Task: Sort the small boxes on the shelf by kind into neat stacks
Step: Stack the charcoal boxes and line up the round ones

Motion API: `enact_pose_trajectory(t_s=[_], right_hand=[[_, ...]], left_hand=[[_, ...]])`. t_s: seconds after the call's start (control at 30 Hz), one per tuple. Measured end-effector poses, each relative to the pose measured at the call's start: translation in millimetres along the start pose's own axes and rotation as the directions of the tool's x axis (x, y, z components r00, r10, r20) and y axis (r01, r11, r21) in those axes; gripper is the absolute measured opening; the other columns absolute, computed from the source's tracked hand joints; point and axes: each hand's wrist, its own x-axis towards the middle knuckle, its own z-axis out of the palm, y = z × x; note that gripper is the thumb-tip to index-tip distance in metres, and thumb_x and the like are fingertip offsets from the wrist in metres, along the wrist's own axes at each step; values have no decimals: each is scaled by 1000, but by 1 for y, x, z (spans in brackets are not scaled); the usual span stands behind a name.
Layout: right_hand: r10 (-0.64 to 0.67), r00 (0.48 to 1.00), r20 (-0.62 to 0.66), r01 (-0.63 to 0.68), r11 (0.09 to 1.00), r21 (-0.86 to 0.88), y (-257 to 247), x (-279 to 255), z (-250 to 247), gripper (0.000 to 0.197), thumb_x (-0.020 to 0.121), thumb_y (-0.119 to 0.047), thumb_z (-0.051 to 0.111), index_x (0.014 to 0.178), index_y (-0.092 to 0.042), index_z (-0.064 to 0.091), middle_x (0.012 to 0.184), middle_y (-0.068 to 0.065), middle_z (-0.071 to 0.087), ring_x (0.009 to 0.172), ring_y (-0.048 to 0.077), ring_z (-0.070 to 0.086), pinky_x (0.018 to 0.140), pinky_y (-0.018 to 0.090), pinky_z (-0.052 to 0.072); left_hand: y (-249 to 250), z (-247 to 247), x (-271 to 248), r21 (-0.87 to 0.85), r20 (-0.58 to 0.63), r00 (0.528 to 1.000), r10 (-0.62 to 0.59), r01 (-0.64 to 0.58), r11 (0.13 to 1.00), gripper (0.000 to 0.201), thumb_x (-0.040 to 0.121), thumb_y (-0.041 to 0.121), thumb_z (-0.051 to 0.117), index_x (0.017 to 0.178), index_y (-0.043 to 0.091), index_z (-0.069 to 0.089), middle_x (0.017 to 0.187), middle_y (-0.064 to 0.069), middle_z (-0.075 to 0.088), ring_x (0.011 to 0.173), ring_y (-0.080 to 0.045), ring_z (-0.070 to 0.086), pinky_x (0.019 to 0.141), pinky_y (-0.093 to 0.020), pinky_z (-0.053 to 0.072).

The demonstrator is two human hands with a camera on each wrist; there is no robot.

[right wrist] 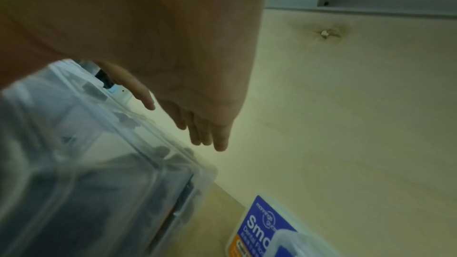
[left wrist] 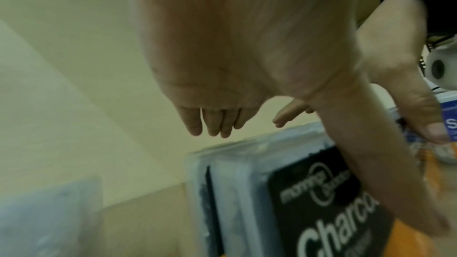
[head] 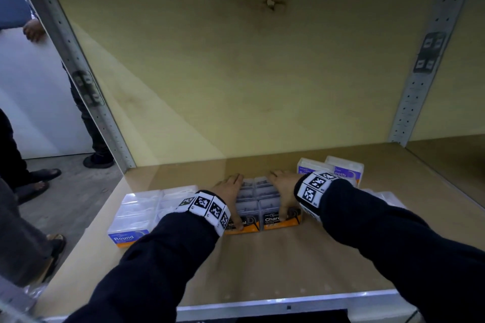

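Note:
Two stacks of clear Charcoal boxes (head: 258, 198) with black-and-orange labels stand side by side mid-shelf. My left hand (head: 229, 189) lies flat against their left side, fingers straight, thumb on the front label. My right hand (head: 284, 187) presses the right side the same way. In the left wrist view, my left hand's straight fingers (left wrist: 210, 122) reach past the Charcoal box (left wrist: 309, 212). The right wrist view shows my right hand's fingers (right wrist: 205, 130) straight beside the clear stack (right wrist: 86, 163). Round boxes (head: 133, 215) sit to the left. Purple Smooth boxes (head: 341, 169) stand behind my right wrist.
More clear boxes (head: 385, 195) lie to the right of my right arm. The wooden shelf board (head: 262, 265) ends at a white front edge (head: 288, 304). Metal uprights (head: 86, 92) flank the back panel. People's feet (head: 98, 160) stand on the floor at left.

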Motion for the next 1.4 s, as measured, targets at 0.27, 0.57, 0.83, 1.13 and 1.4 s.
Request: enact_pose_trajectory(t_s=[0.27,0.57,0.83,1.13,1.4], right_hand=[[-15,999,37,16,1000,-6,1,14,2,119,68,-38,79,151,-8,-1,158,13,7,145,29,17,117,40,29],[-49,999,-4,49,998,32,1,8,8,114,66,-37,80,149,-5,9,152,13,21,138,27,28,114,34,33],[-47,999,-5,47,999,22,-4,0,11,113,67,-38,79,150,-7,9,153,13,21,138,27,28,114,36,32],[-35,999,-27,37,998,47,-7,-7,16,116,67,-39,79,150,-7,5,156,13,14,142,28,22,118,37,27],[-47,998,-51,48,999,18,-5,-20,19,109,75,-40,73,151,-9,1,160,11,-2,147,28,11,120,40,21]], left_hand=[[-2,4,11,-46,25,999,-22,24,999,119,65,29,84,149,5,4,156,-11,10,144,-25,21,116,-38,31],[-2,7,7,-39,19,1000,-7,8,999,118,64,27,85,149,4,5,156,-12,11,145,-25,19,118,-35,27],[0,9,-4,-40,-1,1000,-1,1,999,118,63,27,85,149,5,7,156,-12,14,143,-24,22,117,-33,28],[2,11,-9,-31,3,1000,-5,5,1000,119,67,29,82,150,4,0,158,-12,5,147,-24,14,121,-33,21],[4,9,-23,13,9,1000,28,-28,1000,114,74,33,76,152,7,-4,160,-12,-9,149,-25,7,122,-29,14]])
